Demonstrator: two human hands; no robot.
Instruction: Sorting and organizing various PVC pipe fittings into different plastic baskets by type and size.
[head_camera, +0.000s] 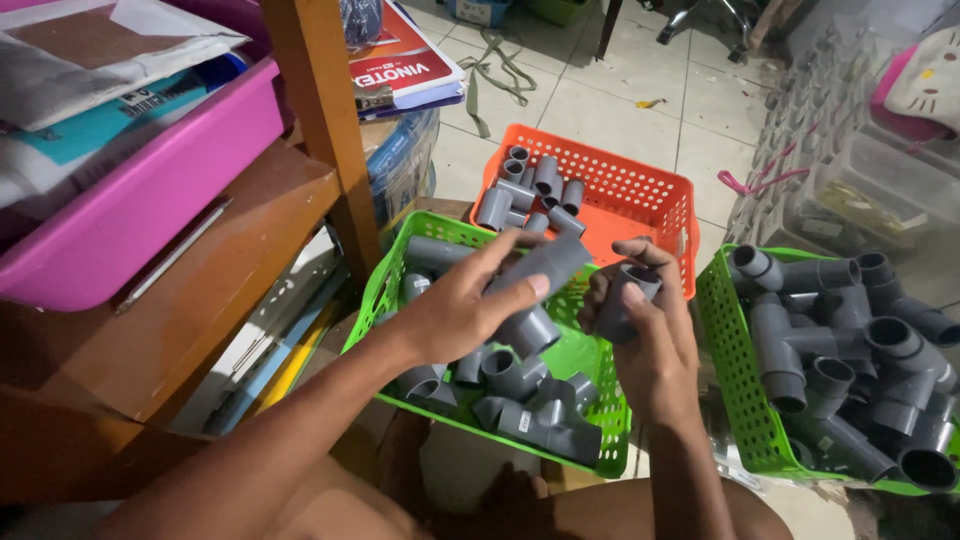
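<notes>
My left hand (462, 305) grips a grey plastic pipe tee fitting (545, 275) above a green basket (590, 352) that holds several more grey fittings. My right hand (655, 340) holds a short grey pipe coupling (625, 300) close to the open end of the tee. The two pieces sit almost end to end between my hands; whether they touch is unclear.
An orange basket (640, 190) with several short grey pipe pieces lies behind. A second green basket (735, 370) at the right is full of larger grey fittings. A wooden shelf post (325, 120), a pink tray (150, 190) and clear plastic boxes (860, 170) stand around.
</notes>
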